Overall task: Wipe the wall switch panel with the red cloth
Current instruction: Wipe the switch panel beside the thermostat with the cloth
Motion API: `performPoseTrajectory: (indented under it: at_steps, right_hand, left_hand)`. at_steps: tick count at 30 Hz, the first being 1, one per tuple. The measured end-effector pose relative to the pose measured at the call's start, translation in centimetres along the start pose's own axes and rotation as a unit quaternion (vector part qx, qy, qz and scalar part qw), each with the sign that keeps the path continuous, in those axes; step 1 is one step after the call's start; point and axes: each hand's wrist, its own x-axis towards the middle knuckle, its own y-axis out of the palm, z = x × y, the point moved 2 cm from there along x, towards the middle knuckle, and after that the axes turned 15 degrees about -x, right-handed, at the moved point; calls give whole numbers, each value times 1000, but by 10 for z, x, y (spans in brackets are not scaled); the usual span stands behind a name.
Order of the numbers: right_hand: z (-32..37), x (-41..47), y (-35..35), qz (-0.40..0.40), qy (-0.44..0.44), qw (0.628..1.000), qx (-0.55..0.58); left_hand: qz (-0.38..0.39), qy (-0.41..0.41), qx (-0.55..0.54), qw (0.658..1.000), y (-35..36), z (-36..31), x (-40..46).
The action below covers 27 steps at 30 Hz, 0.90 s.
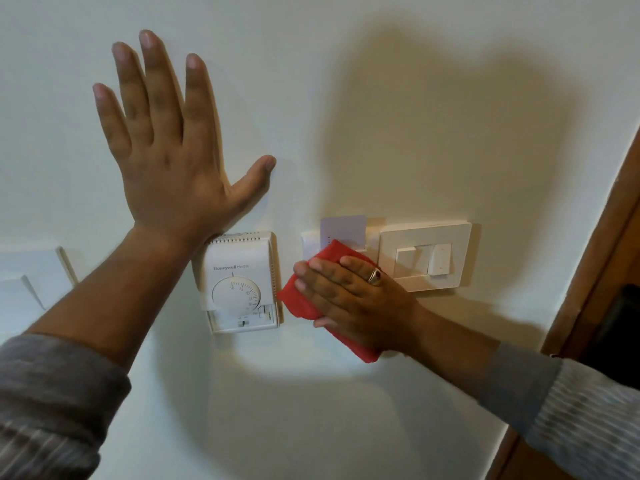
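Observation:
A white wall switch panel (pixel 425 256) with two rocker switches is fixed to the cream wall at right of centre. Just left of it is a card holder plate (pixel 309 242) with a pale key card (pixel 343 230) standing in it. My right hand (pixel 349 299), a ring on one finger, presses the red cloth (pixel 300 301) flat against the wall over the lower part of the card holder, touching the switch panel's lower left corner. My left hand (pixel 166 143) lies flat on the wall, fingers spread, above the thermostat, holding nothing.
A white thermostat (pixel 239 285) with a round dial sits between my two arms. A brown wooden door frame (pixel 595 258) runs along the right edge. Two white box-like shapes (pixel 38 271) show at the far left.

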Motion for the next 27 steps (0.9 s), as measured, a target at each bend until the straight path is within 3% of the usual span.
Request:
performPoseTrajectory:
  at_steps: [2,8,14,19,24,27]
  right_hand:
    - [-9,-4,-1,-14,6,1000,3]
    - [13,15,-1,-10,197,980,17]
    - [-8,-3,1,-25,69,997,-5]
    - [5,11,4,-11,151,988,12]
    - [-3,-13,2,-3,37,999,-9]
    - [-4,-12,3,-4,99,995,10]
  left_hand:
    - [3,1,-7,1000,-2,0,-1]
    - [11,3,-12,1000,1,0,-2]
    - [25,1,-23,999,-2,-3,-3]
    - [12,0,-17,1000,1,-2,-3]
    - [14,-1,-20,1000,-1,-1,-3]
    - [16,-5,-18,1000,0,-1,-3]
